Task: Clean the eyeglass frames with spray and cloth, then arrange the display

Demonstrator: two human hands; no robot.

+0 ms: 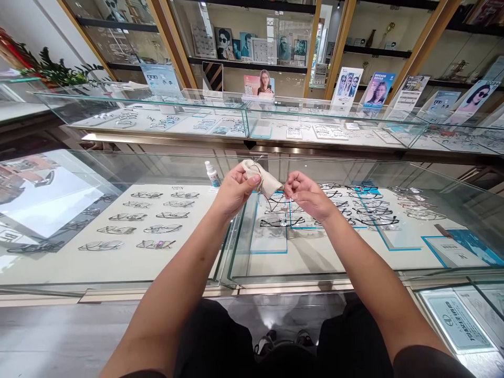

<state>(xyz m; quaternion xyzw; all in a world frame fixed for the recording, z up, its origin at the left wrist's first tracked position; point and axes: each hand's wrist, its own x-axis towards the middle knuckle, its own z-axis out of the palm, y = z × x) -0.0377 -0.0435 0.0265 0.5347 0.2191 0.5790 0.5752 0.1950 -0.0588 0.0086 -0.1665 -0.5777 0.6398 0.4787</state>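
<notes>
At the left end of the tabletop (232, 286), glare covers a few darker frames, too dim to count. Next, under the glass, lie 10 pairs of eyeglasses (155, 244) in 2 columns of 5; a short word in dark letters (178, 187) by the far edge is too small to read surely. Near the far edge, just left of the glass seam, stands 1 white spray bottle (212, 176), its blue-marked label illegible.

Right of the bottle, above the tabletop's middle, the left hand (238, 188) is clamped with thumb and fingers on 1 beige cloth (270, 181), folded about 1 thin-rimmed pair of glasses (260, 172). Beside the cloth's right end, the right hand (309, 197) has curled fingers, thumb and fingertips close together; I cannot tell whether this grip pinches anything.

Below and right of the hands, crowded black frames (376, 218) overlap on blue-edged trays (270, 252), too jumbled for an exact count. Towards the right end lies 1 blue-edged card (449, 251), its small print unreadable. At the bottom right is 1 pale blue sign (459, 321) in upside-down Chinese characters, not clearly readable.
</notes>
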